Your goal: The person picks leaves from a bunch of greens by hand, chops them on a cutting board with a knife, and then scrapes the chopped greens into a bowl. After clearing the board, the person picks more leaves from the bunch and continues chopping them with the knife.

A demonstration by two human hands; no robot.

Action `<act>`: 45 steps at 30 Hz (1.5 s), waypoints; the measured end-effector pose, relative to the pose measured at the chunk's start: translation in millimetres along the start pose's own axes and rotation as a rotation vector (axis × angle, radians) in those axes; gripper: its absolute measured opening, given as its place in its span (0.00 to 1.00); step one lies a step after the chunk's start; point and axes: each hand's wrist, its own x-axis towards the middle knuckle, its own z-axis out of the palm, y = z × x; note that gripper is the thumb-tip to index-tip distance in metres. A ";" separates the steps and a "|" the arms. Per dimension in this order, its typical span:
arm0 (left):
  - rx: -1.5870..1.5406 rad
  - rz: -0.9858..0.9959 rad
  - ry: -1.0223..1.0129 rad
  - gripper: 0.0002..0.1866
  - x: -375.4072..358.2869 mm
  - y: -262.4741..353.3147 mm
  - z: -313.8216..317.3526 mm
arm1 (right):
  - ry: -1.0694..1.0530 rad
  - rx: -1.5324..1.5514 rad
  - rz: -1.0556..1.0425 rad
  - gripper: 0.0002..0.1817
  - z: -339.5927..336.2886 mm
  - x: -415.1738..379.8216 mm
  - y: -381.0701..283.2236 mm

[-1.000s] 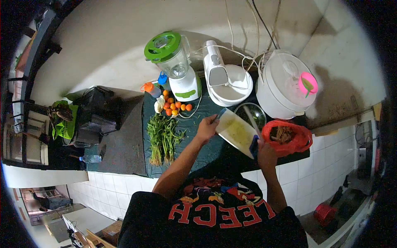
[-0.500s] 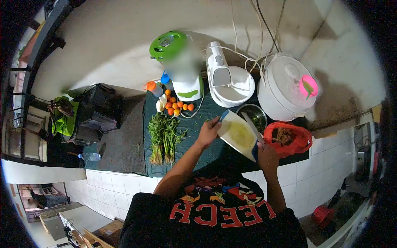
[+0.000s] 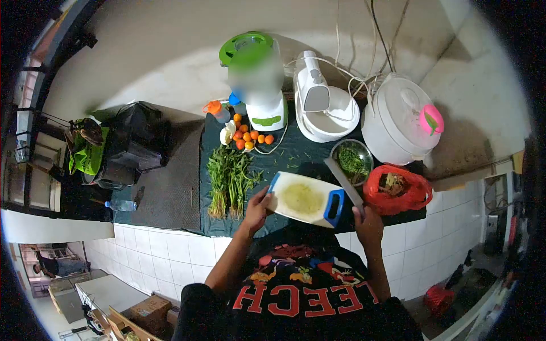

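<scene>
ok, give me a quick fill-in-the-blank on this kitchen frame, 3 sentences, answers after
1. The left hand grips the end of the white ____ board.
2. The right hand holds a ____ whose blade points toward the metal bowl.
3. The bag beside that bowl is ____ in colour.

Missing words: cutting; knife; red

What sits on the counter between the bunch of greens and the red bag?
In the head view, the white cutting board lies between the greens and the red bag, with the left hand gripping its near edge.
</scene>
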 end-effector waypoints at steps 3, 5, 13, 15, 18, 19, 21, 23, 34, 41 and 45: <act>-0.057 0.004 0.114 0.28 -11.6 -14.7 -9.5 | -0.115 0.072 -0.060 0.25 13.7 -12.4 -3.6; -0.019 -0.034 0.191 0.28 -12.8 -23.7 -12.4 | -0.134 0.094 -0.108 0.24 32.4 -13.6 -5.7; 0.603 0.173 0.238 0.27 34.7 -88.4 -13.3 | -0.207 0.050 -0.183 0.23 73.6 -15.6 -6.7; 0.957 0.219 0.283 0.23 29.9 -67.4 2.7 | -0.221 0.012 -0.191 0.25 91.9 -13.8 1.7; 1.428 0.327 0.242 0.18 41.9 -53.4 -19.3 | -0.113 0.024 -0.260 0.23 111.3 -5.9 7.6; 1.429 0.327 0.244 0.18 41.7 -33.9 -23.5 | -0.126 0.024 -0.209 0.20 113.3 -4.0 6.4; 1.356 0.487 0.322 0.18 42.0 8.7 -39.4 | -0.143 0.030 -0.160 0.17 122.9 -3.7 7.6; 1.597 0.662 0.267 0.16 63.2 35.2 -64.2 | -0.101 0.065 -0.219 0.17 141.8 -0.9 24.6; 2.168 0.805 -0.135 0.09 121.4 59.9 -102.1 | -0.296 -0.015 -0.295 0.20 131.1 15.4 43.8; 2.246 0.644 -0.135 0.10 115.9 61.5 -106.8 | -0.424 0.022 -0.298 0.19 113.6 29.7 33.2; 1.902 0.654 0.136 0.10 105.2 75.9 -93.3 | -0.426 0.003 -0.308 0.18 117.0 35.4 41.9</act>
